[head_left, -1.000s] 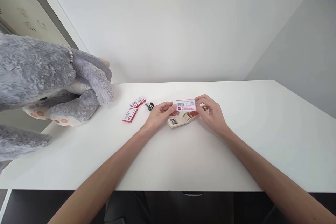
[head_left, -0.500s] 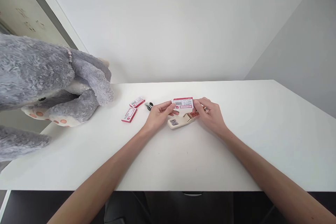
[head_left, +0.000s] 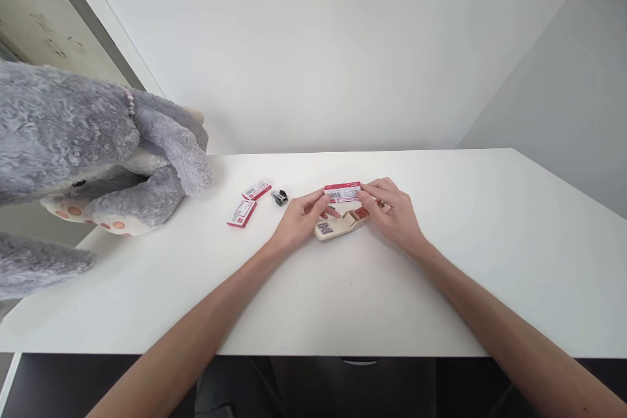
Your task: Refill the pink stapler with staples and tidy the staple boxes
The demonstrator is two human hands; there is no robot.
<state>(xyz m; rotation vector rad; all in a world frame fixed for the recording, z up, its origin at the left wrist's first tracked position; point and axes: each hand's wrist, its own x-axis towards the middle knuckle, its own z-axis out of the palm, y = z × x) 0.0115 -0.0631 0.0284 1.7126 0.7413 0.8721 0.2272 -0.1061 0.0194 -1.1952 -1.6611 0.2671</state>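
Observation:
A small red-and-white cardboard box (head_left: 341,192) with a printed barcode label is held up above the table between both hands. My left hand (head_left: 301,215) pinches its left end between thumb and fingers. At the right end, my right hand (head_left: 392,209) grips it, the thumb lying over the label. Just below the box, a long beige case (head_left: 337,227) lies slanted on the table. It has a dark patterned square at its left end and reddish compartments toward the right; my right hand partly covers that end, so its contents cannot be made out.
Two similar red-and-white boxes lie to the left, one box (head_left: 242,214) nearer and one box (head_left: 257,190) behind it. A small black staple remover (head_left: 279,197) sits beside them. A big grey plush toy (head_left: 161,144) occupies the left of the white table (head_left: 313,300). A wall rises behind.
My right thumb has moved left over the box's label, and the box has tipped back slightly. My left hand has shifted a little right, uncovering more of the staple remover.

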